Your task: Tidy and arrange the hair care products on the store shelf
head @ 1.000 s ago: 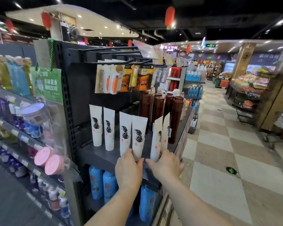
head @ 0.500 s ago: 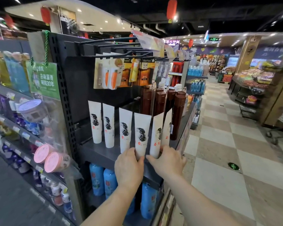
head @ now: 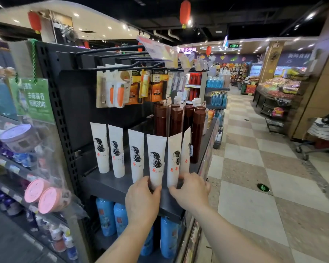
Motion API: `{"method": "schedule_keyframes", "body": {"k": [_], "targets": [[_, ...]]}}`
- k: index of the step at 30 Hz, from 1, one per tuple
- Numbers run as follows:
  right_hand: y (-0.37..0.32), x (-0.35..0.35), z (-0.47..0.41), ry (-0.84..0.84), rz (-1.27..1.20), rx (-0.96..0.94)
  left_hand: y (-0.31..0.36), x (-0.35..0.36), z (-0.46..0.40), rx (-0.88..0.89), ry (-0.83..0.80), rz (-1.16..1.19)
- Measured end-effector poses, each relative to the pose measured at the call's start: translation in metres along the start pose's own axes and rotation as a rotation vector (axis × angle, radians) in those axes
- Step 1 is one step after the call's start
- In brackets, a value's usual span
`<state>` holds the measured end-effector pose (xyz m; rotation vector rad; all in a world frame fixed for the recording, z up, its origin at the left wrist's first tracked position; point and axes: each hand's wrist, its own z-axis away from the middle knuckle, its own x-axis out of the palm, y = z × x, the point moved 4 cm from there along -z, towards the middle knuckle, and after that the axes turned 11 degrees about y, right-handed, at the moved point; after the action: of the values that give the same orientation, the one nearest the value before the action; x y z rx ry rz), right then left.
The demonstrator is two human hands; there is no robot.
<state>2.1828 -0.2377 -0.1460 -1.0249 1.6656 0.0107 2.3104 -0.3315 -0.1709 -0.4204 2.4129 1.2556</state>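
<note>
I see six white tubes standing in a row on the dark shelf [head: 110, 185]. My left hand [head: 141, 201] holds the bottom of the fourth tube [head: 156, 160] with its fingers and thumb. My right hand [head: 191, 190] pinches the bottom of the fifth tube [head: 174, 158], just beside it. Brown bottles [head: 177, 120] stand behind the tubes, and blue bottles [head: 105, 217] stand on the shelf below.

A: What moved?
B: Fifth white tube [head: 173, 160] has turned; face print and red characters now point front. Fourth tube [head: 156, 160] shifted right, nearly touching it.
A: Hands?
B: Left hand [head: 141, 200] and right hand [head: 191, 188] slid up onto the tube bases.
</note>
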Motion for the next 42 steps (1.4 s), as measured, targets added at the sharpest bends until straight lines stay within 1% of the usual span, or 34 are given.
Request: {"method": "schedule_keyframes", "body": {"k": [2,4,6,8,12,15,21,27,32,36,39,42], "targets": [[0.007,-0.005,-0.001,0.038,-0.114,0.041,-0.002,0.0,0.0,-0.013,-0.009,0.034],[0.015,-0.012,-0.006,0.094,-0.177,0.088,-0.002,-0.001,0.0,-0.039,-0.015,0.08],[0.022,-0.015,-0.015,0.109,-0.161,0.118,-0.003,-0.002,0.0,-0.08,-0.009,0.125],[0.027,-0.012,-0.026,0.064,-0.118,0.12,-0.004,-0.004,0.0,-0.119,0.008,0.14],[0.029,0.004,-0.046,-0.088,-0.053,0.035,-0.003,-0.006,-0.002,-0.15,0.028,0.156],[0.027,0.009,-0.056,-0.113,-0.05,-0.024,-0.001,-0.006,0.001,-0.15,0.054,0.147],[0.03,0.026,-0.078,-0.223,-0.214,-0.088,0.012,-0.005,0.013,-0.241,0.176,0.052],[0.039,0.035,-0.088,-0.242,-0.328,-0.155,0.038,-0.011,0.041,-0.303,0.317,-0.029],[0.04,0.026,-0.09,-0.213,-0.242,-0.207,0.057,-0.01,0.064,-0.37,0.368,-0.059],[0.042,0.026,-0.09,-0.239,-0.256,-0.247,0.076,-0.001,0.071,-0.364,0.396,-0.069],[0.043,0.026,-0.094,-0.246,-0.268,-0.258,0.091,0.009,0.066,-0.33,0.395,-0.076],[0.045,0.025,-0.094,-0.29,-0.31,-0.265,0.105,0.022,0.057,-0.274,0.38,-0.064]]}}
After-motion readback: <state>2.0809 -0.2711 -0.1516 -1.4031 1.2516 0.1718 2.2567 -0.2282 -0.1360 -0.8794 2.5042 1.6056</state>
